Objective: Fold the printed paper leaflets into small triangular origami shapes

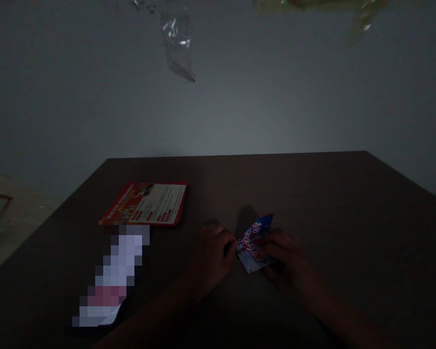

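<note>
A small folded paper [252,247], blue and pale with red-and-white lettering, is between my two hands above the dark table, one blue corner sticking up. My left hand [212,252] pinches its left edge between thumb and fingers. My right hand [285,257] grips the right side, fingers over the front and thumb below. The fingertips are dim, and part of the paper is hidden behind the right fingers.
On the brown table [294,179], a red printed booklet or box [145,203] lies at the left. Nearer me is a bright, pixelated flat object [112,276]. Behind the table stands a grey wall [276,97] with a clear plastic bag [178,46] on it.
</note>
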### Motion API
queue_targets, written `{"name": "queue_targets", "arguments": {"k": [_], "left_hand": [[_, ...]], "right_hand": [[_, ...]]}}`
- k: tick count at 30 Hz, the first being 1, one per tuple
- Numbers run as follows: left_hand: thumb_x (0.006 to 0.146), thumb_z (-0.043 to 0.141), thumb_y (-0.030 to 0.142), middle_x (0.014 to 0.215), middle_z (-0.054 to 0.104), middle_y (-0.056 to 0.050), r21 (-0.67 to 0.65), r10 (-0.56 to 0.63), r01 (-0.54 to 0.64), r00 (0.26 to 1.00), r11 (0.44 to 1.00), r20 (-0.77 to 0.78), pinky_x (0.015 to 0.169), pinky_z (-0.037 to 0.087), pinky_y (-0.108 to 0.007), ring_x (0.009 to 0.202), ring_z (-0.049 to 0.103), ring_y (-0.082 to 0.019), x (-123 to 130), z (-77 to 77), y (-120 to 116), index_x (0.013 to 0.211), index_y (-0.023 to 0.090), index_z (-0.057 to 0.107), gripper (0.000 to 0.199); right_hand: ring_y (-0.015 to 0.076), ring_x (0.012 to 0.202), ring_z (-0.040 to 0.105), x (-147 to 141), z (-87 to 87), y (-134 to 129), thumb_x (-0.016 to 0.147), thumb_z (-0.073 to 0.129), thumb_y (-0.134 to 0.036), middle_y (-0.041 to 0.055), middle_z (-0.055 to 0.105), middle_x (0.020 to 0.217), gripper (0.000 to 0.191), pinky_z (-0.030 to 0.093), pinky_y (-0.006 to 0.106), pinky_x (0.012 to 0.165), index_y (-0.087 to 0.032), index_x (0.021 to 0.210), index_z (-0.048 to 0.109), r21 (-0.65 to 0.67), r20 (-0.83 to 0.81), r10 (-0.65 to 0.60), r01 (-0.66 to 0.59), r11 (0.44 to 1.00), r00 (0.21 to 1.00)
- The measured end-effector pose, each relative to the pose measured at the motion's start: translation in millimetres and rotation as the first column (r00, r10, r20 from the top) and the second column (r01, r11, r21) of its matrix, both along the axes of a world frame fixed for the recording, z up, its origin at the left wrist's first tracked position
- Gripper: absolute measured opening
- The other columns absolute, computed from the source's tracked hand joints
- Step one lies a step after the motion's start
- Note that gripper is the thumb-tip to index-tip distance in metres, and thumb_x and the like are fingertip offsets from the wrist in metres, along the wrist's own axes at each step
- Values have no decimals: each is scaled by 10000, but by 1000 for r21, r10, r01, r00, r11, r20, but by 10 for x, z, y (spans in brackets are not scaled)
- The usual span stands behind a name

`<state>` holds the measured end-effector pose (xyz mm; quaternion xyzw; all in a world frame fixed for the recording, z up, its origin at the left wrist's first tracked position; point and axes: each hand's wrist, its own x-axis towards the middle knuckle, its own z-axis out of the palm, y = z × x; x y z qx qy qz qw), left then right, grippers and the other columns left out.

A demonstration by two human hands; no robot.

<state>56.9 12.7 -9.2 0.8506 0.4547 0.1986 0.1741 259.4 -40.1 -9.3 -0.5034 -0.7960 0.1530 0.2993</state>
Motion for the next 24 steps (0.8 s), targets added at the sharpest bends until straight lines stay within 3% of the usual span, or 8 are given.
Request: {"name": "queue_targets", "arguments": {"k": [12, 24], "left_hand": [[855, 532, 203, 832, 593, -33, 13, -1, 1, 1000, 1000, -2, 770, 395, -354, 818, 540, -188, 10, -35, 25, 798, 187, 624, 109], [855, 534, 211, 852, 597, -39, 19, 1, -1, 1000, 1000, -10, 774, 387, -357, 833, 542, -192, -5, -2, -4, 815, 184, 633, 110]], "right_hand": [[257, 1000, 519, 2, 15, -9, 688, 594, -31, 58, 630, 1031, 243, 391, 428, 819, -222, 838, 605, -61, 12, -25, 26, 998, 1000], [249, 991, 523, 4, -32, -1, 693, 592, -36, 53, 629, 1025, 248, 384, 421, 832, -227, 850, 604, -32, -14, -14, 14, 999, 1000]]}}
